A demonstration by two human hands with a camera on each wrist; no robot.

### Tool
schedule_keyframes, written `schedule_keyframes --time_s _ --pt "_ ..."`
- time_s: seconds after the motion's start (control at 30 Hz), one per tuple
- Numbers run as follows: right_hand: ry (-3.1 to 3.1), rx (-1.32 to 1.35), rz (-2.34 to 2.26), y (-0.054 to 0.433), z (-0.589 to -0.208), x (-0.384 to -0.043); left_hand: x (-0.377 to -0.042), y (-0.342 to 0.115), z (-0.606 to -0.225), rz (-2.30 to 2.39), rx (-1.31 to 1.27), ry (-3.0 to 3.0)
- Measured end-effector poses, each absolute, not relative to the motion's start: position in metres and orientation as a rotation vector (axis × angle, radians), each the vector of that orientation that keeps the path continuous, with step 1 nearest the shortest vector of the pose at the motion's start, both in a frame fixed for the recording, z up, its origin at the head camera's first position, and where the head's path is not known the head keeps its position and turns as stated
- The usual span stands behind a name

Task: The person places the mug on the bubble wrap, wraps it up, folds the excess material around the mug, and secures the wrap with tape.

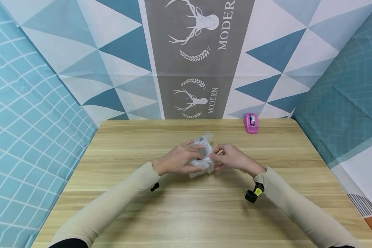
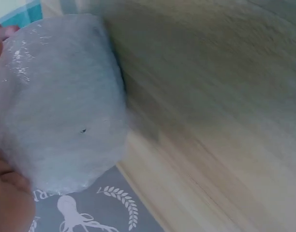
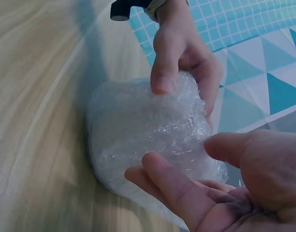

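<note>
A clear bubble-wrap bundle [image 1: 207, 153] is held between the two hands over the middle of the table. What it wraps is hidden under the cloudy layers. My left hand [image 1: 184, 158] grips it from the left, its fingers spread across the wrap; in the right wrist view the left thumb [image 3: 164, 79] presses one face. My right hand [image 1: 230, 158] pinches at the right edge of the wrap. Seen from the right wrist, two of its fingers [image 3: 177, 191] reach out in front of the bundle. The left wrist view shows a smooth, shiny side of the wrap [image 2: 66, 96].
A pink tape dispenser [image 1: 251, 124] stands at the back right of the wooden table [image 1: 189, 213]. Patterned cloth with triangles and deer heads [image 1: 201, 62] hangs behind the table. Blue gridded cloth [image 1: 34, 131] borders the left side. Each wrist wears a small black camera [image 1: 251, 196].
</note>
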State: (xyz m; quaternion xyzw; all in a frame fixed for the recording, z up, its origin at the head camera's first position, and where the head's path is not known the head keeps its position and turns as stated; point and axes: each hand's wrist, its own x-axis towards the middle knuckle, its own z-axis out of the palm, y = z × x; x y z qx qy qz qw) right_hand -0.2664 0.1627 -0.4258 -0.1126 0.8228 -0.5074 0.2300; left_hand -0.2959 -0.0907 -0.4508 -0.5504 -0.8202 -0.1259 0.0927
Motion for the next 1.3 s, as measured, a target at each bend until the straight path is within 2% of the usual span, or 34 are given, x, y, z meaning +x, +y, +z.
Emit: schedule_keyframes --time_s 0.43,0.83,1.07,1.3 --pt "2.35 -0.497 -1.114 0.186 -0.406 -0.28 -0.295 -0.089 -0.444 -0.495 -1.657 -2.549" --pt "2.61 -0.275 -1.012 0.255 -0.378 -0.305 -0.294 -0.092 -0.446 -0.472 -1.666 -2.515" --pt "2.705 -0.117 -0.972 0.287 -0.379 -0.32 -0.293 -0.095 -0.446 -0.497 -1.649 -2.548" --pt "2.836 -0.104 -0.886 0.306 -0.386 -0.329 -0.292 -0.093 -0.442 -0.502 -1.645 -2.619"
